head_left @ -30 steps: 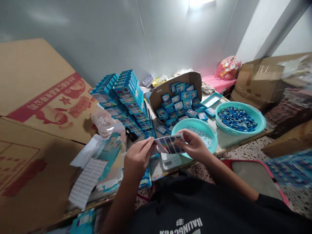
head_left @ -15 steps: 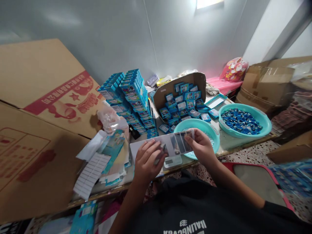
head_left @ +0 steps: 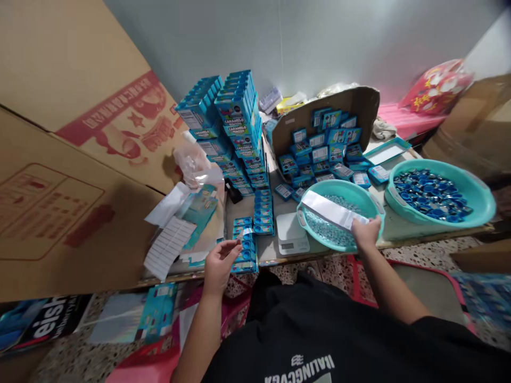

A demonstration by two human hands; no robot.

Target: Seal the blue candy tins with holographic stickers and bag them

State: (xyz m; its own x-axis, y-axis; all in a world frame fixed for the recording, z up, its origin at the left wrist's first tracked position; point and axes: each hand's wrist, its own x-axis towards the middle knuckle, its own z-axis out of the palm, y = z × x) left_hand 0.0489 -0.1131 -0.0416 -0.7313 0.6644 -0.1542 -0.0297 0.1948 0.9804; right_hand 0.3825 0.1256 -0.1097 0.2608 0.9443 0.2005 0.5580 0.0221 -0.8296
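My right hand (head_left: 366, 232) is closed on one end of a white label strip (head_left: 329, 208). The strip slants over a turquoise basin (head_left: 380, 210) of small pale candy-like pieces (head_left: 323, 226). My left hand (head_left: 221, 264) has thumb and forefinger pinched together. A small pale sticker (head_left: 246, 232) shows at its fingertips, just above blue boxes (head_left: 248, 255) lined up at the table's front edge. Another short row of blue boxes (head_left: 263, 211) lies behind them. Between the boxes and the basin sits a white scale (head_left: 293, 234).
Tall stacks of blue boxes (head_left: 243, 127) stand at the back. A tipped carton (head_left: 369, 101) spills loose blue boxes. To the right is a second basin (head_left: 481, 205) with blue caps. Papers (head_left: 171, 244) and a large cardboard box (head_left: 80, 213) occupy the left.
Both hands were at the printed strip; now they are apart. My right hand has carried it right, over the basin. My left hand has moved to the front boxes with a small sticker. The view has shifted.
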